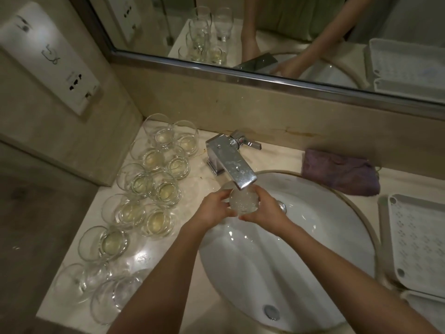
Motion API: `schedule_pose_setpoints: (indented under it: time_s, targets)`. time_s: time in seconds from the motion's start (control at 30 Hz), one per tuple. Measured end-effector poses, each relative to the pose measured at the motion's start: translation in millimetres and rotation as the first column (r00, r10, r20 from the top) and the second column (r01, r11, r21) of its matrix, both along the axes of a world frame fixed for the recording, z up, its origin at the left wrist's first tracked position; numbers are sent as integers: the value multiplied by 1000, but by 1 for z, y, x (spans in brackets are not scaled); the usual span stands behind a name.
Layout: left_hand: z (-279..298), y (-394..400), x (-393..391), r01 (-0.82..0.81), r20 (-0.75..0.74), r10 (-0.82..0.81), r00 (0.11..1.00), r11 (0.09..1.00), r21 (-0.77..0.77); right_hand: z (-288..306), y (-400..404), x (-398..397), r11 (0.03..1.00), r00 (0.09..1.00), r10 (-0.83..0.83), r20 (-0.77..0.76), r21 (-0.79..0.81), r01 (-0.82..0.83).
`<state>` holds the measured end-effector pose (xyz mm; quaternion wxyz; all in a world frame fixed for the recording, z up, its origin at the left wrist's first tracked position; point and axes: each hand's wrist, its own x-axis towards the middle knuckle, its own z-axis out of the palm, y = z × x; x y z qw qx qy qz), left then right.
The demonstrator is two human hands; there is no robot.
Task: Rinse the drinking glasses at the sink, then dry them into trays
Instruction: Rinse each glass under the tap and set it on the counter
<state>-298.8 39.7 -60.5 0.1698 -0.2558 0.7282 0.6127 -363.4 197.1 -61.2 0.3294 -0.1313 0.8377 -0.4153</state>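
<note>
Glass is the risk here, wet and round. Both hands hold one drinking glass (243, 202) directly under the tap (231, 162), over the back edge of the sink (313, 249). The left hand (214, 208) curls its fingers round the near-left side of the glass, and the right hand (267, 208) wraps the opposite side, so each grip is closed on the same glass. Water froths white inside it, so the rinse looks to be under way.

On the surface (192, 280) to the left stands a crowd of waiting glasses (149, 189), packed close and touching in places, many with a little yellowish liquid at the bottom. A purple cloth (342, 174) lies behind the sink on the right, and a white tray (419, 244) sits just beside the sink's right rim, with what looks like a second one at the frame's lower edge.

From here the likeliest failure is a slip: a soaked glass could twist out of wet fingers and strike the basin or the metal spout just above it. Lifting it too sharply could knock its rim against the spout. Reaching back left for the next one, a forearm could sweep the tightly packed glasses, toppling several near the surface's edge.
</note>
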Motion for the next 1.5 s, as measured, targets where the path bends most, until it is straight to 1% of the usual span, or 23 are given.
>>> schedule_pose_setpoints:
  time_s: [0.07,0.13,0.2,0.3,0.37,0.4,0.5,0.6,0.67,0.73,0.77,0.83,0.9,0.97,1.03,1.07,1.13,1.23,1.3,1.33,1.4,1.43,1.5]
  targets:
    - [-3,-6,4,-22,32,21,999,998,55,6,-7,-6,979,983,169,-76,128,-159]
    - [-4,-7,8,-37,39,33,999,993,109,12,-9,-17,962,974,225,-29,165,-218]
    - [-5,-4,6,-19,30,17,999,997,77,10,-2,-23,977,983,173,63,118,-180]
    - [-3,0,0,49,23,-48,999,998,-40,-4,10,-5,999,991,-37,127,-23,40]
    - [-3,0,1,31,13,-31,999,1000,-3,-11,8,14,987,990,-128,58,-91,133]
    - [-4,-2,2,11,11,-11,1000,999,30,-12,5,18,988,992,-123,-8,-95,121]
    - [-8,-7,6,-12,19,11,1000,999,39,0,-9,5,999,991,47,-123,17,-45]
    - [-8,-3,5,33,45,-32,998,999,-4,6,-8,-20,967,981,191,-15,177,-185]
    - [-5,3,4,70,19,-69,997,995,-68,5,2,-21,985,989,123,87,113,-132]
    - [-3,7,3,74,-28,-78,997,991,-113,0,9,-6,998,988,-44,149,-30,49]
    - [-2,8,3,67,-49,-73,996,992,-111,-3,9,5,985,982,-123,146,-102,138]
    - [-2,8,4,38,-84,-42,996,998,-57,-10,5,20,965,981,-190,43,-176,195]
    - [-5,7,6,-35,-101,36,994,999,17,-13,-2,18,985,985,-141,-103,-112,129]
    - [-6,7,7,-88,-72,93,993,994,66,-4,-8,2,997,984,41,-174,68,-30]
    - [-7,7,7,-67,-47,68,997,998,17,5,-9,-17,965,971,202,-125,195,-176]
    - [-8,8,6,-38,-34,37,999,999,-31,9,-7,-23,962,975,214,-62,186,-200]
    - [-4,9,4,15,-25,-17,1000,994,-108,9,1,-23,990,992,114,63,78,-119]
    - [4,7,2,90,-59,-100,993,985,-144,1,11,0,983,976,-118,185,-116,141]
    - [7,3,4,80,-59,-84,995,994,-73,1,7,13,975,983,-161,84,-138,171]
    - [4,1,5,70,-46,-73,996,995,-65,3,4,13,992,994,-103,-24,-81,101]
    - [2,2,5,73,11,-72,997,992,-108,11,-4,2,980,974,156,-164,151,-131]
    - [2,3,6,96,45,-90,995,982,-160,15,-8,-5,935,944,281,-173,271,-229]
    - [1,8,8,107,71,-94,993,971,-215,19,-10,-18,884,924,374,-80,332,-329]
